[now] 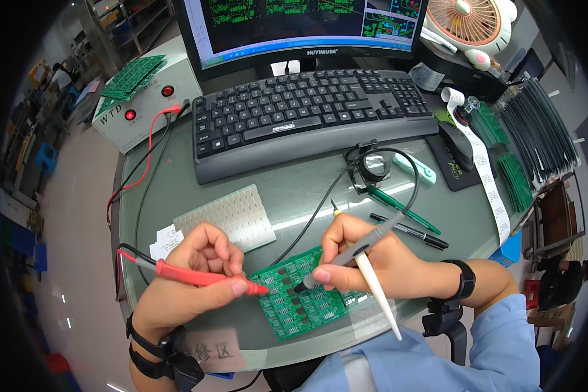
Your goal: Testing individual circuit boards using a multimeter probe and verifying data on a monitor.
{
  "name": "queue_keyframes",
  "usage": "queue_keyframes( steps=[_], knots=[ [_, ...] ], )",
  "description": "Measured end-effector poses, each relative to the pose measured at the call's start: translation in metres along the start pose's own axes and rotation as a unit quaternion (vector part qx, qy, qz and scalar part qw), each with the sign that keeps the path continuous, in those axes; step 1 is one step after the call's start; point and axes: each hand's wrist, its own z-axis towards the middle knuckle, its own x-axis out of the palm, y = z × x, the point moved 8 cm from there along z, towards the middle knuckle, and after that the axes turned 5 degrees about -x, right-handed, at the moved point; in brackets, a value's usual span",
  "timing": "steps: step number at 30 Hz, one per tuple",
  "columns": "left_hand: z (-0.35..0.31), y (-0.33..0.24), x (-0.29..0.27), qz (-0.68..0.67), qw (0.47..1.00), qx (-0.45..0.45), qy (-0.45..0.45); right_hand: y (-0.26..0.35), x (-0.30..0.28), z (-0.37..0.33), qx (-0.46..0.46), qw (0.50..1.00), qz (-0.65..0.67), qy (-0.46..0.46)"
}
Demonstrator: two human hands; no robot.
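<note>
A green circuit board panel (320, 306) lies near the table's front edge, bearing rows of small identical circuits. My left hand (199, 277) is closed round a red test probe (193, 274), its tip at the board's left part. My right hand (385, 261) grips a grey and black test probe (359, 247), pointing down at the board's middle. The same hand also holds a slim white tapered tool (377, 295); a yellow collar and dark point, apparently its other end, stick out above the fingers. I cannot tell whether either probe tip touches the board.
Behind the board lies a pale sheet of small rectangles (232, 215). A black keyboard (307, 121) and monitor (307, 52) stand farther back. A red-buttoned box (150, 98) is at left. Pens (411, 232), a round lens (374, 166), a mouse (456, 147) and paper strip (480, 163) lie right.
</note>
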Motion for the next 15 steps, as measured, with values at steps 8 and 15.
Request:
queue_keyframes(
  steps=[8, 15],
  knots=[
    [0.002, 0.007, 0.001, -0.009, 0.999, -0.044, -0.003, 0.0, 0.001, -0.002, -0.046, 0.998, -0.037, -0.003],
    [0.004, 0.006, 0.011, 0.007, 0.999, -0.029, 0.032, 0.007, 0.002, -0.001, -0.102, 0.99, -0.101, 0.016]
  ],
)
